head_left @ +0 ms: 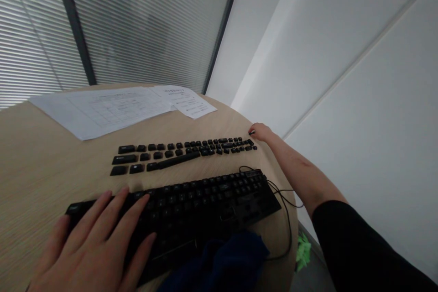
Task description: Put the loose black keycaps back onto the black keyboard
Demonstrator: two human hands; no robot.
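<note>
My left hand (99, 242) lies with fingers spread over the left end of a black keyboard (205, 196), whose lower part shows no keycaps. Far to the right, my right hand (260, 132) pinches a small dark keycap (252, 132) at the table's edge, just past the end of the loose rows. Those loose black keycaps (157, 155) are laid out in about three rows behind the keyboard, with a long bar-shaped one (178, 160) among them. A dark blue cloth (232, 262) rests against the keyboard's near side.
Printed papers (126, 108) lie at the back of the rounded wooden table (34, 159). A black cable (290, 223) loops over the right edge. Beyond are a white wall (342, 54) and window blinds (137, 32). Something green (303, 251) is on the floor.
</note>
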